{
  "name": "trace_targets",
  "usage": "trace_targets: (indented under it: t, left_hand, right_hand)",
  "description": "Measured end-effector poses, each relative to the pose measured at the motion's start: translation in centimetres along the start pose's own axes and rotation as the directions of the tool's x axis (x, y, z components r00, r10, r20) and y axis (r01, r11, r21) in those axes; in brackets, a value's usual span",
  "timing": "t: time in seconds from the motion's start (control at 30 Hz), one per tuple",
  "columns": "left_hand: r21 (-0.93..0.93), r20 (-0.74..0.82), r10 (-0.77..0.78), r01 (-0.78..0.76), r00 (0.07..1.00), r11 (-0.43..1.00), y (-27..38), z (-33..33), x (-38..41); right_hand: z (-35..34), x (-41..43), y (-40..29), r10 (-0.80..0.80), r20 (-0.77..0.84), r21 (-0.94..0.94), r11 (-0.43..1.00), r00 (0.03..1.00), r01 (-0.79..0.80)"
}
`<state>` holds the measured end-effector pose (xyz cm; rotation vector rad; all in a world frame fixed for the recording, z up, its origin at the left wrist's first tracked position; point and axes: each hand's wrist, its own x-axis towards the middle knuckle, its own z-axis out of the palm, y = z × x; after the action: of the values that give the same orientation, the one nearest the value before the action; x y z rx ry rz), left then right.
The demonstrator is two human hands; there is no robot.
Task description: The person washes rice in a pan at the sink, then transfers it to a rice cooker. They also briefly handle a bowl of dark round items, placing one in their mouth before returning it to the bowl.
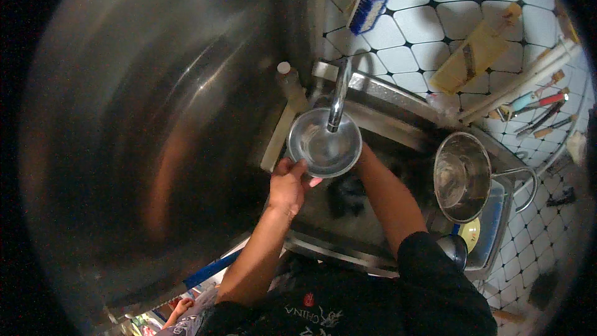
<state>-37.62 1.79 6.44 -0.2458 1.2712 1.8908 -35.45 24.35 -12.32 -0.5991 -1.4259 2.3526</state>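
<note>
A round metal bowl [322, 149] is held beneath the chrome faucet spout [340, 98], above a metal sink [364, 228]. My left hand [288, 184] grips the bowl's near left rim, thumb over the edge. My right forearm reaches to the bowl's right side; the bowl hides most of my right hand [364, 153], so its grip does not show. Something small and pink shows under the near rim. Dark blurred shapes lie in the sink below the bowl. Whether water runs from the spout is not clear.
A large metal wall [140, 102] rises at the left. On the right are a deep metal pot [461, 177] with a handle, a blue-rimmed plastic tub [494, 224] and a yellow dish [470, 235]. A blue brush [368, 7] and several knives hang on the tiled wall. Another person's hand [184, 306] shows lower left.
</note>
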Motion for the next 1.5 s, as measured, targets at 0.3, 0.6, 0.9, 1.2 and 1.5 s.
trace_targets:
  t: [0.3, 0.6, 0.9, 1.2, 1.5]
  left_hand:
    - [0.138, -0.003, -0.006, 0.007, 1.0, 0.99, -0.9, -1.3, 1.7]
    - [0.092, -0.02, -0.076, 0.078, 0.997, 0.993, -0.4, -1.3, 1.8]
    - [0.073, 0.022, -0.043, 0.042, 0.999, 0.996, -0.6, -1.7, 1.8]
    - [0.115, -0.009, -0.039, 0.04, 0.999, 0.993, -1.0, -2.2, 2.1]
    - [0.102, 0.007, -0.071, 0.07, 0.997, 0.992, -1.2, -2.5, 2.1]
  right_hand:
    - [0.0, 0.6, -1.3, 0.078, 0.0, -0.013, 0.997, 0.997, -0.078]
    - [0.5, 0.4, -1.4, 0.104, -0.001, -0.011, 0.994, 0.995, -0.104]
    - [0.6, 0.6, -1.2, 0.111, 0.027, -0.028, 0.994, 0.993, -0.11]
    - [0.7, 0.8, -0.7, 0.126, 0.055, -0.036, 0.992, 0.99, -0.124]
    - [0.8, 1.0, -0.8, 0.128, 0.062, -0.036, 0.991, 0.99, -0.126]
